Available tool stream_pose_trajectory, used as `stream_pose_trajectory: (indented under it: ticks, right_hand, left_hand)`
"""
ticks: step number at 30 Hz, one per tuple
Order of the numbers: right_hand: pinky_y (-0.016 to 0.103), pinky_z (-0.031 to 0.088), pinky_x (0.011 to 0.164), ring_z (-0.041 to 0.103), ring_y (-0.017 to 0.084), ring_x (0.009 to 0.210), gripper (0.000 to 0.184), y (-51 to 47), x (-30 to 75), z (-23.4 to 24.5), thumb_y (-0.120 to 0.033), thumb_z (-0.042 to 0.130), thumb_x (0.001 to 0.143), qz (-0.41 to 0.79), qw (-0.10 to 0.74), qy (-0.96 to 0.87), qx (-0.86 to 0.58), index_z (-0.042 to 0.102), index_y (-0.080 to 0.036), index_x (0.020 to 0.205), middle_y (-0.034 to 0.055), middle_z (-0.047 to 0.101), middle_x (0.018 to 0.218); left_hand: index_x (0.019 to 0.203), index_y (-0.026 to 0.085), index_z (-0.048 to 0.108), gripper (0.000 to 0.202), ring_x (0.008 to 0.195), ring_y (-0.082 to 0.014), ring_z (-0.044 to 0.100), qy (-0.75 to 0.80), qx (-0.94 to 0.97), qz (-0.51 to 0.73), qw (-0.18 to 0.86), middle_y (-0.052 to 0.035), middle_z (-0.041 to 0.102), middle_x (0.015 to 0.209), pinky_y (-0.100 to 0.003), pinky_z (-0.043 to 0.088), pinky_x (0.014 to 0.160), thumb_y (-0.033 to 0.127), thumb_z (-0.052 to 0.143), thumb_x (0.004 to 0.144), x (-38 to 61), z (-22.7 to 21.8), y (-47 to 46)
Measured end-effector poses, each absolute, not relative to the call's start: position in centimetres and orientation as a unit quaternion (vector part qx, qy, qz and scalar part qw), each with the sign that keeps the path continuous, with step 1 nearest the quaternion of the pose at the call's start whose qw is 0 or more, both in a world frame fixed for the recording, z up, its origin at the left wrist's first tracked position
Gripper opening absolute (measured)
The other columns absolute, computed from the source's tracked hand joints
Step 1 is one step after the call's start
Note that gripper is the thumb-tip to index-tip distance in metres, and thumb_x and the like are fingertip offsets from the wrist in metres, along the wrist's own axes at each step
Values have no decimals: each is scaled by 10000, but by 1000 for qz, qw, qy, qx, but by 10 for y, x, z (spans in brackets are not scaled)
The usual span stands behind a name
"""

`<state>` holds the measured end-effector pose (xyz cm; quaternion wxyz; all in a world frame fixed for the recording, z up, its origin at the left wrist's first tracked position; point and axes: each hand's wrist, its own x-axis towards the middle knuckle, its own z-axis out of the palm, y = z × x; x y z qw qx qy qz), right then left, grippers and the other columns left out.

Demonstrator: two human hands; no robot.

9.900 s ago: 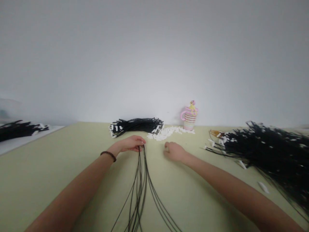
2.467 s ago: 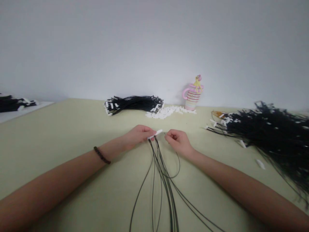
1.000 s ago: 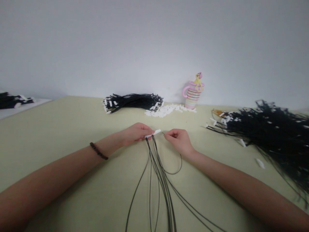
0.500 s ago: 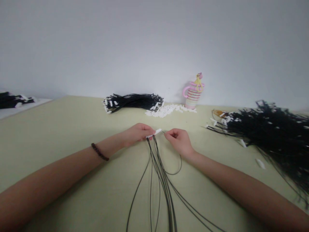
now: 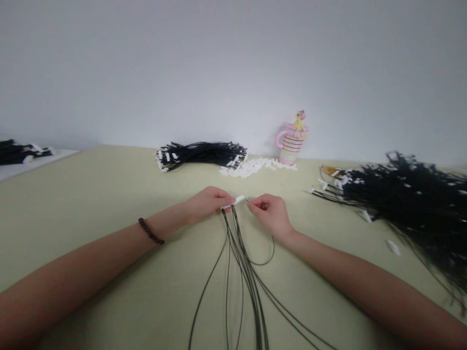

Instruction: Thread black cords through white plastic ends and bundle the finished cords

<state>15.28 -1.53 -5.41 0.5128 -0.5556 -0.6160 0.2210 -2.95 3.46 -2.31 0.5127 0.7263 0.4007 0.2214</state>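
Observation:
My left hand (image 5: 213, 200) pinches a small white connector (image 5: 239, 199) between thumb and fingers. Several thin black wires (image 5: 251, 291) hang from the white piece and run down toward me over the table. Just right of it, my right hand (image 5: 270, 209) is closed on the end of one black wire (image 5: 247, 200). The wire tip points at the connector, with what looks like a small gap between them. That wire loops down below my right hand. A dark beaded bracelet (image 5: 150, 231) is on my left wrist.
A bundle of black wires (image 5: 204, 153) with white ends lies at the back, beside loose white connectors (image 5: 251, 166). A striped pink mug (image 5: 292, 143) stands against the wall. A large wire heap (image 5: 408, 194) covers the right side; more wires (image 5: 18, 150) lie far left.
Almost nothing differs. My right hand with the wire end has shifted very slightly left, and the hanging wires have swayed a little.

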Motion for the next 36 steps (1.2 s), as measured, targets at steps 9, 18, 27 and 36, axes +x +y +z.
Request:
stream_pose_trajectory:
  ticks: [9,18,27,36]
  right_hand:
    - [201,393,458,522,107,496,149,-16,151,-51,-261,591,639,234,513,-607,-560,635,-122,607,43,620,577]
    - [197,395,459,528,107,494,154,-17,149,-52,-264,578,656,238,503,-619,-554,631,-123,621,41,622,581]
    - [191,393,465,525,101,502,158,-19,149,-52,-277,570,685,199,492,-648,-547,619,-136,634,29,612,583]
    - [213,435,554,530,157,830,86,-21,150,-48,-177,538,681,135,494,-719,-470,517,-157,600,80,552,880]
  left_hand:
    - [622,122,582,313,523,-80,405,387,736,223,509,2,525,581,-205,281,500,426,552,690,-30,-24,34]
    - [659,127,598,306,523,-82,416,378,734,218,521,6,518,573,-205,280,496,427,545,693,-30,-26,36]
    - [633,128,593,245,520,-73,410,357,726,216,547,14,511,561,-197,284,500,365,565,688,-30,-25,35]
    - [645,132,615,287,528,-86,422,342,749,182,538,0,539,579,-204,292,511,414,569,677,-32,-21,36]
